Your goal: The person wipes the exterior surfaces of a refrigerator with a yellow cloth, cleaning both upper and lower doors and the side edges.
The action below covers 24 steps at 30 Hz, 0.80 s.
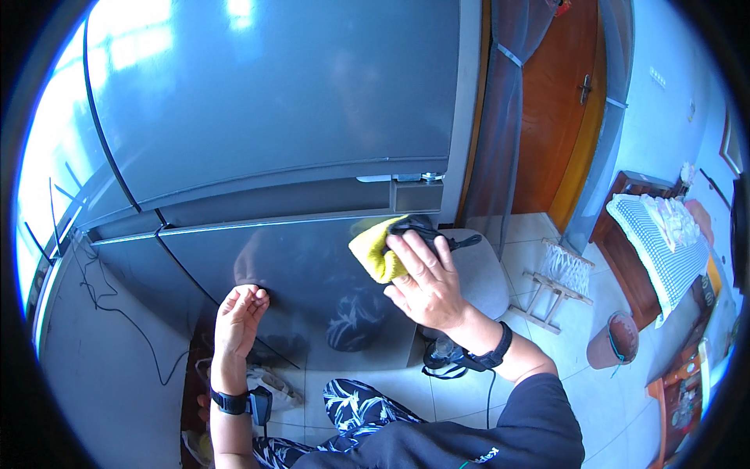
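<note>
A large grey refrigerator [281, 105] with glossy doors fills the left and middle of the view. My right hand [426, 278] presses a folded yellow cloth [381, 249] with a dark part against the upper right of the lower door [293, 258], just below the recessed gap. My left hand [241, 316] is near the lower door's left side, fingers curled together; no object shows in it. Both hands are reflected in the door. A metal hinge [425, 176] shows at the right end of the gap.
Right of the refrigerator are a grey stool [483, 272], a sheer curtain [492, 111] and a wooden door [554, 111]. A folding stool [559, 281] and a bucket [612, 340] stand on the tiled floor. A cable [129, 313] hangs at left; bags [275, 387] lie below my left hand.
</note>
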Each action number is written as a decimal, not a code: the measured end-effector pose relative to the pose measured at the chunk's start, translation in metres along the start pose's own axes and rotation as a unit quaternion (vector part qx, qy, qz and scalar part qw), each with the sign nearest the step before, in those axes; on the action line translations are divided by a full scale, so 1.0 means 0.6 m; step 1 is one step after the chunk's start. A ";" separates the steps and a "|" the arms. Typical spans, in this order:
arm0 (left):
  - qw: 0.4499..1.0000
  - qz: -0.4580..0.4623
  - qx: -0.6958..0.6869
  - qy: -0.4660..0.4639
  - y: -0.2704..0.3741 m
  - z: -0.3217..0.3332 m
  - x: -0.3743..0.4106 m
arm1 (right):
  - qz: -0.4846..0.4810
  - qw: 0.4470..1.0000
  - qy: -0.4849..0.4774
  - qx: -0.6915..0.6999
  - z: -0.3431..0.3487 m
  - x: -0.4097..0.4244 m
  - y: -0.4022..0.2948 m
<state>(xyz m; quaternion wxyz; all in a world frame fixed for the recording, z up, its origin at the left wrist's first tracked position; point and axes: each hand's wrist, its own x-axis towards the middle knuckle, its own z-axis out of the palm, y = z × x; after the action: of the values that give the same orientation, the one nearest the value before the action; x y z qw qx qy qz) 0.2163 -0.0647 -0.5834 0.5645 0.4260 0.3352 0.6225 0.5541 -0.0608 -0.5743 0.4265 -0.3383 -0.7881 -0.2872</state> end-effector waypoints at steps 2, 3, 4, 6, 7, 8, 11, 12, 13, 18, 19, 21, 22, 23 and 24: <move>1.000 0.007 0.000 -0.005 -0.003 -0.001 0.000 | 0.020 0.999 0.024 -0.027 0.009 -0.010 0.004; 1.000 0.010 0.004 -0.007 -0.003 -0.002 0.000 | 0.048 0.998 0.031 -0.006 0.010 -0.005 0.000; 1.000 0.009 0.004 -0.007 -0.003 -0.001 0.000 | 0.061 0.997 0.044 0.005 0.014 0.005 -0.004; 1.000 0.010 0.005 -0.006 -0.004 -0.002 0.000 | 0.067 0.996 0.064 0.001 0.023 0.024 -0.019; 1.000 0.009 0.008 -0.002 -0.002 -0.001 0.000 | 0.050 0.997 0.065 -0.010 0.034 0.022 -0.022; 1.000 0.009 0.011 0.003 0.000 -0.001 -0.001 | 0.020 0.999 0.038 -0.012 0.037 0.019 -0.027; 1.000 0.011 0.015 -0.003 -0.002 -0.004 -0.004 | -0.090 0.995 -0.031 -0.018 0.071 -0.031 -0.042; 1.000 0.015 0.013 -0.010 -0.003 -0.003 0.000 | -0.114 0.991 -0.054 -0.034 0.079 -0.055 -0.044; 1.000 0.013 0.011 -0.008 -0.004 -0.002 0.001 | -0.140 0.986 -0.075 -0.049 0.084 -0.076 -0.044; 1.000 0.011 0.014 0.000 -0.004 0.002 0.001 | -0.105 0.989 -0.089 -0.058 0.062 -0.108 -0.011; 1.000 0.011 0.016 0.005 -0.003 0.000 -0.001 | -0.066 0.997 -0.034 -0.036 0.051 -0.082 -0.008; 1.000 0.011 0.021 0.016 0.001 -0.002 -0.007 | 0.025 0.999 0.032 -0.015 0.034 -0.021 -0.006; 1.000 0.010 0.018 0.012 0.000 -0.001 -0.005 | 0.038 0.999 0.028 -0.017 0.025 0.005 -0.013; 1.000 0.008 0.015 0.009 -0.001 0.000 -0.002 | 0.052 0.998 0.024 -0.019 0.025 0.025 -0.023; 1.000 0.007 0.014 0.005 0.000 0.002 -0.002 | 0.021 0.999 0.029 -0.013 0.036 0.036 -0.028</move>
<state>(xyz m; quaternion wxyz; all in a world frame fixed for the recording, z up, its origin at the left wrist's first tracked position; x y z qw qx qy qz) 0.2175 -0.0659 -0.5829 0.5521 0.4330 0.3438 0.6241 0.5216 -0.0488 -0.5684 0.4510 -0.3518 -0.7643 -0.2980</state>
